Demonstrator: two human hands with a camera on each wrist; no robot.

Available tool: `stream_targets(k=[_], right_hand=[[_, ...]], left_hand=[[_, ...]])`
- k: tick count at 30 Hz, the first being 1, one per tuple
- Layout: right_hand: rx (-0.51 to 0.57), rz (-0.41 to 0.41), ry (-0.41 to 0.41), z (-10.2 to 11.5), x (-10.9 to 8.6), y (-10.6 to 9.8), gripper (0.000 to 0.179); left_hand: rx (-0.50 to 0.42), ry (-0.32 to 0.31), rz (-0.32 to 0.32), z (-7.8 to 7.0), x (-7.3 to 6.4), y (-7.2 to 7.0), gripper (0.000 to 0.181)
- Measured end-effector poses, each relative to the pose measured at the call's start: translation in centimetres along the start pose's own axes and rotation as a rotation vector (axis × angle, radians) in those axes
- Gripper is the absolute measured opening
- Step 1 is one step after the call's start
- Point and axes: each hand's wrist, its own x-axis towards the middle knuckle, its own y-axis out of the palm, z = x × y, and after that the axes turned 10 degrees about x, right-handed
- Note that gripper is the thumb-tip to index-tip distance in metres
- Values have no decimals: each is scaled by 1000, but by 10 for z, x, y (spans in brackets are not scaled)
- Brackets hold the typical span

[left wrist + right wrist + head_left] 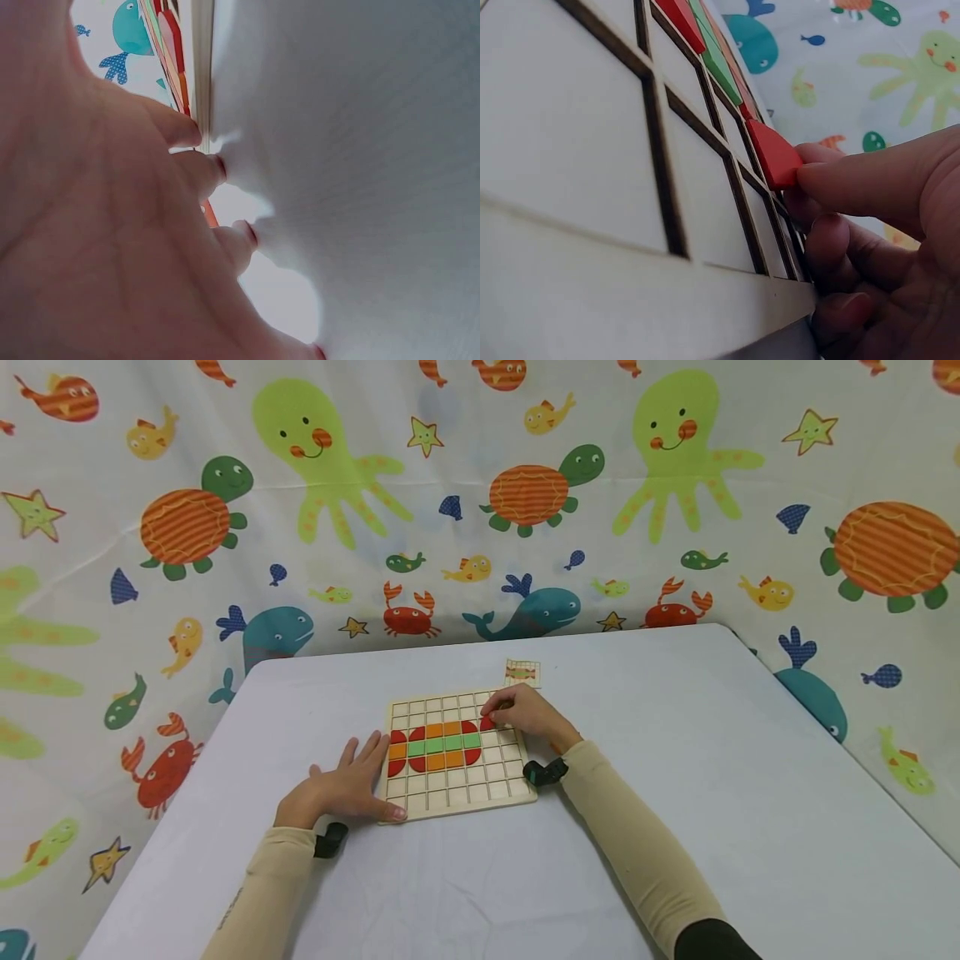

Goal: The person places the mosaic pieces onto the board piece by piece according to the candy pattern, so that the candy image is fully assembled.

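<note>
A wooden grid board (pixel 457 793) lies on the white table, with red, orange and green tiles set in its squares. My right hand (pixel 528 714) reaches over the board's right side and pinches a red quarter-round tile (pixel 774 157) between thumb and fingertips, right at a grid square. The tile's edge meets the board in the right wrist view. My left hand (pixel 345 789) lies spread at the board's left edge, its thumb at the near left corner and its fingertips along the side. In the left wrist view the palm (pixel 112 225) hides most of the board.
A small pattern card (pixel 522 672) with a grid picture lies behind the board. The white table (pixel 712 760) extends to both sides. A curtain (pixel 450 568) printed with sea animals hangs at the table's far edge.
</note>
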Motion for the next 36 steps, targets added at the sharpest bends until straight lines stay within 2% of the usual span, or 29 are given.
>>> stream_targets(k=[6,13,19,22,27,30,36], right_hand=[[-12,-4,-33,0,-1,-1,16],[-10,-12,-32,2,-3,-1,17],[-2,0,-42,4,-2,-3,19],[-11,-7,-47,7,-5,-6,19],[38,-13,-50,11,-18,-20,22],[57,-17,-49,12,-28,-33,25],[69,-41,14,6,-53,-61,35]], left_hand=[[-6,9,-5,4,5,2,143],[-11,15,-14,3,4,0,143],[-26,-2,-10,14,11,8,158],[-21,11,-10,12,8,6,155],[2,19,-5,3,-1,0,141],[14,5,-1,1,-1,0,139],[6,9,-13,4,2,2,142]])
